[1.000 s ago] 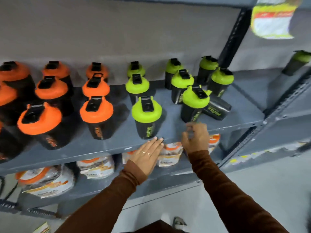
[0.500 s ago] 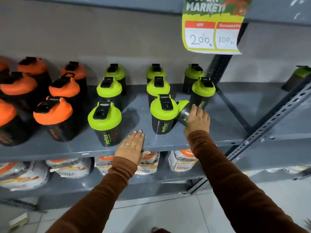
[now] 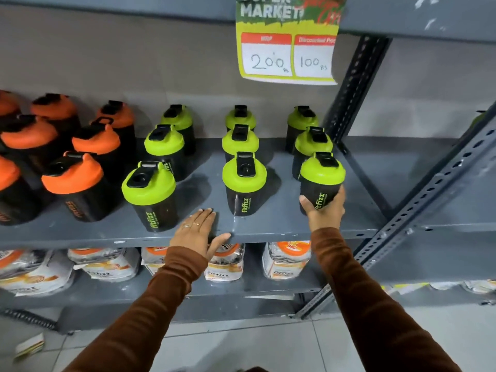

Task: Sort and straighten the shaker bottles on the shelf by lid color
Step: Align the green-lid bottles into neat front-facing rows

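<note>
The right hand (image 3: 323, 210) is wrapped around the lower body of the front-right green bottle (image 3: 320, 183), thumb on the near side and fingers curled round its right flank. That bottle stands upright at the head of the rightmost green column, close to the shelf (image 3: 268, 233) front edge. The left hand (image 3: 197, 234) lies flat with fingers together on the shelf lip, thumb hooked over the edge, just left of the middle front green bottle (image 3: 243, 183) and touching no bottle.

Measured from the held bottle, two more green lids sit directly behind it, a middle column of three lies to its left, and a further green column of three beyond that. The orange bottles (image 3: 72, 183) fill the far left, well apart from it. Sorting by colour looks essentially done; what remains is squaring this last bottle with its row.

The risks are small but real. The bottle behind stands very near, possibly touching, though the angle makes that hard to judge; a push backward could knock it over and topple the column. A pull forward could carry the base over the lip. A twist to face the label could also leave the bottle out of line with its neighbour on the left.
</note>
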Demonstrator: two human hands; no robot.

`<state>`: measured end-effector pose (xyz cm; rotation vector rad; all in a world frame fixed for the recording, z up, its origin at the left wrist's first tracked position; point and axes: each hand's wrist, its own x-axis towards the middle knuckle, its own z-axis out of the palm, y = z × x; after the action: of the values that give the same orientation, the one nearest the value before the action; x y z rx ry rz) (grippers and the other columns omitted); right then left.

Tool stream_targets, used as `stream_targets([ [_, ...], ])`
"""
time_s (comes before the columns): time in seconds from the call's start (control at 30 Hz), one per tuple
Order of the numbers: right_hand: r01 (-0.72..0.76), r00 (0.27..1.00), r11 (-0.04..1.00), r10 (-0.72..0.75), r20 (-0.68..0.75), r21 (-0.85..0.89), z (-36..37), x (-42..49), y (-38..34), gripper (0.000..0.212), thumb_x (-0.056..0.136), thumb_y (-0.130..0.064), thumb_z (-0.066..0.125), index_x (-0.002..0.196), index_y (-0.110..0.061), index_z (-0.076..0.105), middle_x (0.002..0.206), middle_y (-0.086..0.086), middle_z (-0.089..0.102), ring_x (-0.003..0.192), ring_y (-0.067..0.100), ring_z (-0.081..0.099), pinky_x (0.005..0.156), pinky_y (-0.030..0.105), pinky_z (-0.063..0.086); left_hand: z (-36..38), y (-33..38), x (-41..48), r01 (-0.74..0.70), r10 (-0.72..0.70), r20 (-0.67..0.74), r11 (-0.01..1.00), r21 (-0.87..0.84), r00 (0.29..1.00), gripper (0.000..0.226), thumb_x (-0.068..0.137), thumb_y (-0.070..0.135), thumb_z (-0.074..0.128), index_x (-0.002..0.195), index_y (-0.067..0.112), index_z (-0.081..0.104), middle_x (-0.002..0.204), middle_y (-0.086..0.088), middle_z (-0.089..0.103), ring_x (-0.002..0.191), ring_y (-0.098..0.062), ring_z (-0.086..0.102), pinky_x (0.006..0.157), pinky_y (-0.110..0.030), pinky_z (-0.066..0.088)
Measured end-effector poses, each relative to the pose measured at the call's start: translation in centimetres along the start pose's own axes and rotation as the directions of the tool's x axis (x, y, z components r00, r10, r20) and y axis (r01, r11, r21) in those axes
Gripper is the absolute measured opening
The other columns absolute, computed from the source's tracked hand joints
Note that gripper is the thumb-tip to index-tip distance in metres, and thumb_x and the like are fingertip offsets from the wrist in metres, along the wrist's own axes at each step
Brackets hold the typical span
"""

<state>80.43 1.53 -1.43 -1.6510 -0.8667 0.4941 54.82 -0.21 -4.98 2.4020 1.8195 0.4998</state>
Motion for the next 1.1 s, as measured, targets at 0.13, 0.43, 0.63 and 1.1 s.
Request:
stream_targets([
  [0.13, -0.012, 0.998, 0.994, 0.005, 0.062, 0.112, -0.4, 0.3, 0.3, 0.089, 0.066, 0.004, 0.076, 0.138, -0.002, 0.025, 0.137, 0.022, 0.043, 0.123, 0.033, 0.047, 0.109, 0.045, 0.037, -0.3, 2.3, 1.5, 0.181, -0.175, 0.048, 0.934, -0.309, 0.983, 0.089, 0.071, 0.061, 0.057, 0.139, 0.012, 0.025, 0.146, -0.012, 0.034, 0.133, -0.027, 0.034, 0.112, -0.036, 0.024],
  [0.43, 0.008, 0.993, 0.997, -0.017, 0.119, 0.075, -1.8, 1.1, 1.0, 0.099, 0.057, 0.011, 0.079, 0.139, -0.007, 0.025, 0.138, 0.016, 0.045, 0.124, 0.025, 0.048, 0.109, 0.035, 0.035, -0.2, 4.9, 5.8, 0.286, -0.292, 0.120, 0.633, -0.719, 0.949, 0.090, 0.044, 0.034, 0.087, 0.120, 0.017, 0.042, 0.122, -0.008, 0.059, 0.110, -0.023, 0.055, 0.101, -0.040, 0.043],
  [0.63, -0.029, 0.986, 1.000, 0.030, 0.161, -0.013, -2.7, 1.3, 1.0, 0.095, 0.062, 0.005, 0.079, 0.139, -0.011, 0.026, 0.133, 0.014, 0.053, 0.120, 0.026, 0.052, 0.101, 0.026, 0.035, 0.4, 4.9, 6.0, 0.288, -0.325, 0.111, 0.572, -0.768, 0.939, 0.068, 0.059, 0.016, 0.082, 0.116, 0.009, 0.048, 0.118, -0.013, 0.061, 0.106, -0.024, 0.058, 0.100, -0.040, 0.044],
  [1.1, -0.056, 0.987, 0.998, 0.059, 0.147, -0.029, -3.4, 0.7, 2.0, 0.076, 0.058, -0.002, 0.084, 0.123, -0.011, 0.046, 0.121, 0.015, 0.062, 0.109, 0.028, 0.059, 0.098, 0.035, 0.045, -0.2, 4.7, 4.3, 0.276, -0.274, 0.148, 0.520, -0.808, 0.950, 0.066, 0.060, 0.009, 0.080, 0.117, 0.007, 0.047, 0.121, -0.013, 0.059, 0.102, -0.019, 0.055, 0.100, -0.041, 0.043],
])
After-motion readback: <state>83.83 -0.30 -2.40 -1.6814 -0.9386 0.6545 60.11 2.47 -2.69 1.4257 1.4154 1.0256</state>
